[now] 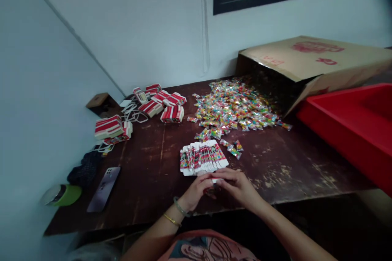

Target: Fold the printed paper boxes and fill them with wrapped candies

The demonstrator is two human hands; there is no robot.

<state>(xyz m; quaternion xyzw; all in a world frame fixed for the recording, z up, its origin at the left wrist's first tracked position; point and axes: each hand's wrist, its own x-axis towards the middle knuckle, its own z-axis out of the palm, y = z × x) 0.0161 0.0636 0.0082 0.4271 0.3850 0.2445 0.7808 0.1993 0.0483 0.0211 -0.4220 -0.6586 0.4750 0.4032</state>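
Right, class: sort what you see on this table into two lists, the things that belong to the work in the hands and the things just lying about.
In the work:
left hand and right hand, together on a small carton piece
flat cartons
sweet packets
banded carton bundles
cardboard box

Lying about:
phone
green cup
dark pouch
red tray

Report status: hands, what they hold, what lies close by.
Left hand and right hand together at table edge, both closed on a small carton. Fanned flat cartons just beyond. Candy pile farther back, clear of hands.
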